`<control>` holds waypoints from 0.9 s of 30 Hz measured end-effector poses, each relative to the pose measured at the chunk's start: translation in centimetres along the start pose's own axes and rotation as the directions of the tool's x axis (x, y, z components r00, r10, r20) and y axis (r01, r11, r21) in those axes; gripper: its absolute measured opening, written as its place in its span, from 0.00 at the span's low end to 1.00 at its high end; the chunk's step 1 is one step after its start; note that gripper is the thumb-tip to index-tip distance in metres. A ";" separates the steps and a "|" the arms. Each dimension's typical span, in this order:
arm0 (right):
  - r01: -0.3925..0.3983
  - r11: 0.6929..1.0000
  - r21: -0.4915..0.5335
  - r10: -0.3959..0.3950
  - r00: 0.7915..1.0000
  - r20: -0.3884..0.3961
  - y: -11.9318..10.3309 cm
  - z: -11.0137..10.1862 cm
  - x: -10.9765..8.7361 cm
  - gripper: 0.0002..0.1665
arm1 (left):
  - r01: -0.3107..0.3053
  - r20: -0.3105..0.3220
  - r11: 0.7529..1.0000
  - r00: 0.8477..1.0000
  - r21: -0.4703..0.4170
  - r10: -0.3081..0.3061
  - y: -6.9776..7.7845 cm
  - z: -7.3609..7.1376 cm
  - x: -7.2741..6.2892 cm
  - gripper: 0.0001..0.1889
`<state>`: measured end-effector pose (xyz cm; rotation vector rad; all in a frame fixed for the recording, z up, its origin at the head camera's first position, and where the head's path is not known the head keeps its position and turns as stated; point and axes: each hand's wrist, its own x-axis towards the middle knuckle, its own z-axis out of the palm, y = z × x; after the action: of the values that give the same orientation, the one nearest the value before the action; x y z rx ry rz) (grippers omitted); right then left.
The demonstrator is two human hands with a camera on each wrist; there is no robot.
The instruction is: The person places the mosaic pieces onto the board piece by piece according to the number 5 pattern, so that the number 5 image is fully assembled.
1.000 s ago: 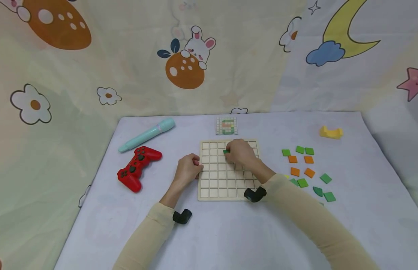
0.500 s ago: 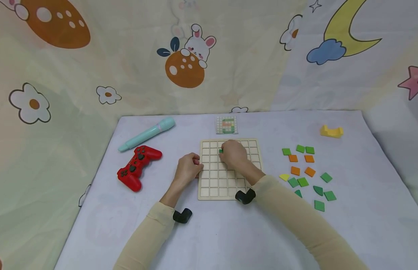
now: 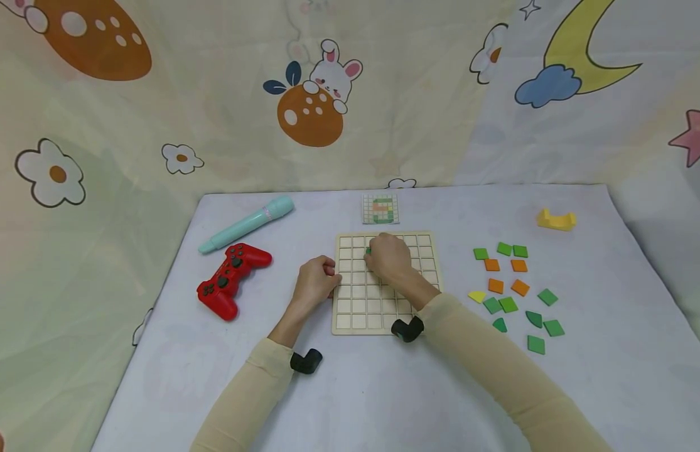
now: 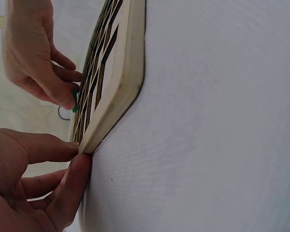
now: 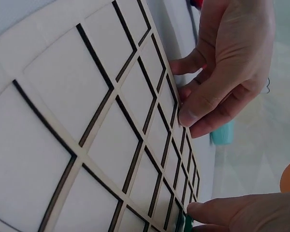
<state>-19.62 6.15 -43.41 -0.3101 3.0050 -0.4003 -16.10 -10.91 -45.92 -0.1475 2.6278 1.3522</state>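
Note:
A pale wooden grid board [image 3: 358,307] with square cells lies on the table. My left hand [image 3: 314,280] pinches its left edge, the thumb on one face and a finger against the other, as the left wrist view shows. Over the upper part of the board, my right hand [image 3: 390,258] pinches a small green tile [image 3: 368,251] near the grid cells. In the right wrist view that green tile [image 5: 188,223] stands on edge under the fingertips, partly hidden. Most of the right hand's fingers are hidden from the head view.
Right of the board lie loose green tiles [image 3: 536,344], orange tiles [image 3: 520,287] and a yellow tile [image 3: 476,295]. Behind it is a printed pattern card [image 3: 380,208]. A red game controller [image 3: 231,282], teal microphone-shaped object [image 3: 248,224] and yellow stand [image 3: 555,220] flank it.
My right hand has moved left across the upper part of the board with the green tile, then slowed. The left hand stays on the board's edge.

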 end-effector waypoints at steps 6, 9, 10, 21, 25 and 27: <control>0.013 1.000 -0.006 -0.013 1.000 -0.023 0.1 0.2 0.0 0.13 | -0.006 0.002 1.000 1.000 0.005 0.006 0.0 0.0 0.0 0.14; 0.019 1.000 -0.021 -0.020 0.999 -0.032 0.2 0.4 0.0 0.12 | -0.009 0.000 1.000 1.000 0.007 0.009 0.0 0.0 -0.1 0.14; 0.021 0.999 -0.027 -0.022 0.999 -0.035 0.2 0.4 0.0 0.13 | -0.011 -0.002 1.000 1.000 0.009 0.011 0.0 0.0 -0.1 0.14; 0.017 0.997 -0.069 -0.021 0.998 -0.060 0.4 1.1 0.4 0.18 | -0.014 -0.008 1.000 1.000 0.008 0.014 -0.1 0.0 -0.1 0.14; 0.017 0.999 -0.031 -0.018 0.999 -0.041 0.6 1.0 0.3 0.20 | -0.011 -0.007 1.000 1.000 0.006 0.011 -0.1 0.1 0.0 0.14; 0.022 1.000 0.001 -0.022 1.000 -0.019 0.8 0.8 0.3 0.20 | -0.017 -0.008 1.000 1.000 0.006 0.017 -0.1 0.0 0.0 0.14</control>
<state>-19.92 6.64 -44.41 -0.3418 3.0217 -0.4098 -16.08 -10.97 -46.04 -0.1298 2.6457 1.3513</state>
